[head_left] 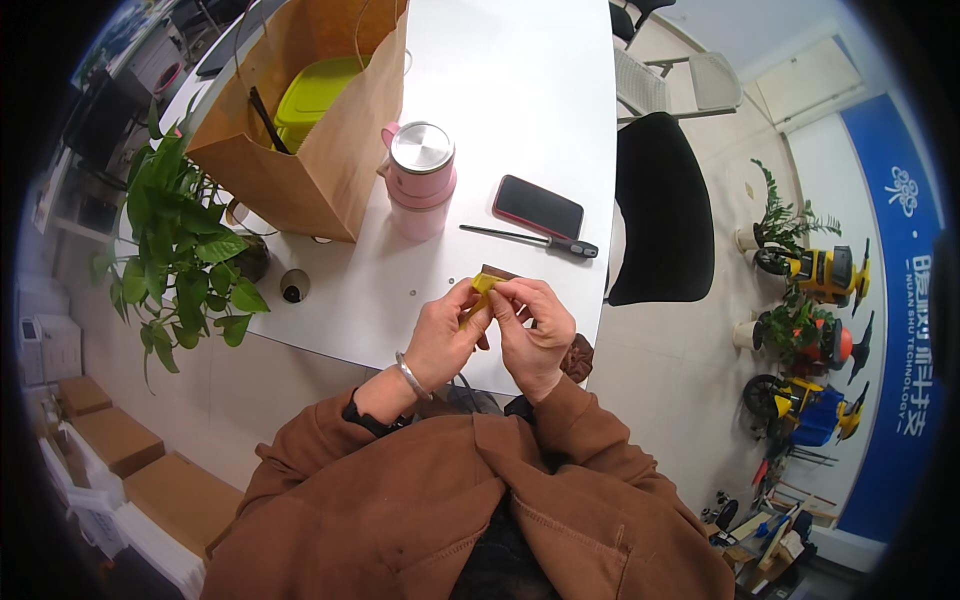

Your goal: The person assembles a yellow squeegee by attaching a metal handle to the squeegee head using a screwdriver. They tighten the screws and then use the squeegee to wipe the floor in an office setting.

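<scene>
My left hand (447, 333) and my right hand (533, 335) meet above the front of the white table. Both are closed, with fingertips pinching a small yellow piece (483, 285); its kind is hard to tell because the fingers cover much of it. Just beyond the fingertips shows a flat brownish strip (497, 271), mostly hidden by my hands. A couple of tiny round metal parts (412, 293) lie left of my fingers. Past my right hand rests a screwdriver (540, 240) with a dark handle, and behind it a phone (538, 207) with a black screen and red edge.
A pink flask (421, 180) with a steel lid stands on the white table (510, 80). Left of it is a paper bag (335, 165) holding a green box (315, 95). A leafy plant (170, 230) overhangs the left edge. A black chair (665, 210) adjoins the right edge.
</scene>
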The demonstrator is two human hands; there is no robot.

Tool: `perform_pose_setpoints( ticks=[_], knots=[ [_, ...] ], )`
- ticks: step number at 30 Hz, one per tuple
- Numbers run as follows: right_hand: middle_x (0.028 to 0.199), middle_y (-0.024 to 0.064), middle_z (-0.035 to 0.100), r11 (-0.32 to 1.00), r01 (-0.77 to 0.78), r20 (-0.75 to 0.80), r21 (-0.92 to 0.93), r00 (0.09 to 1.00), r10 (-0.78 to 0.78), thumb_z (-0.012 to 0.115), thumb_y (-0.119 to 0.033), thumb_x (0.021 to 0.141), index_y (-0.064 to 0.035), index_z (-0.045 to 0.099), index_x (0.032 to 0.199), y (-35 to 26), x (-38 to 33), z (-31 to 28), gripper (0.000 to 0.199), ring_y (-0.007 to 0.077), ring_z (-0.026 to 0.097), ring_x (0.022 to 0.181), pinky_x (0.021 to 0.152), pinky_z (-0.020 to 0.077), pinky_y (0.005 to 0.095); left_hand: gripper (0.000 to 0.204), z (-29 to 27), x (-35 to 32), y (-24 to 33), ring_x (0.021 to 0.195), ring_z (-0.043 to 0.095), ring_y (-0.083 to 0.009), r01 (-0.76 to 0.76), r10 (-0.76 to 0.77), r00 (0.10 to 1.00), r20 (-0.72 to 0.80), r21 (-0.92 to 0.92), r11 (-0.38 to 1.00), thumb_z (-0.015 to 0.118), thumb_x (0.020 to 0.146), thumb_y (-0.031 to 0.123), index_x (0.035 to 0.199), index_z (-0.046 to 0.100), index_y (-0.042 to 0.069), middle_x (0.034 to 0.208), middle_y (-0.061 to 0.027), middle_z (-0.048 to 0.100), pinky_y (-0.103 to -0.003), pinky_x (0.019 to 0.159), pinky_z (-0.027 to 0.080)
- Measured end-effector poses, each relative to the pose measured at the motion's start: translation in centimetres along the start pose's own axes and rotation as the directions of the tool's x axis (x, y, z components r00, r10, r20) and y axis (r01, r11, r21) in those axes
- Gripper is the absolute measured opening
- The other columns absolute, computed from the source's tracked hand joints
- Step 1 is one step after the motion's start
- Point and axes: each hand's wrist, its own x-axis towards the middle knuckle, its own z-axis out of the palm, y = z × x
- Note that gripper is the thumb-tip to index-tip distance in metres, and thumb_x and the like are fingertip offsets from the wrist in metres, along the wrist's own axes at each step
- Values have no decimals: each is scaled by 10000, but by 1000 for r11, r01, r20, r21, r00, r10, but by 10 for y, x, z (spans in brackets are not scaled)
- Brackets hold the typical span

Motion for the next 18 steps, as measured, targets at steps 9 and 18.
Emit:
perform_pose_setpoints(
  ticks=[9,18],
  knots=[
    [849,90,661,998,48,-1,-29,999,-48,719,9,795,-14,683,928,1,0,2,140,133,621,646,522,489,228,195,0,-1,-1,593,586,-90,9,-9,1000,-21,-1,1000,545,975,144,1107,530,0,835,-49,652,-236,540,484],
    [894,57,651,1000,-22,24,9,999,22,730,9,794,-18,700,942,1,-1,1,153,88,552,661,525,439,198,210,-1,-2,1,583,592,-107,29,-29,1000,-3,-39,999,548,970,135,1127,535,-4,867,-53,654,-237,532,490]
  ],
)
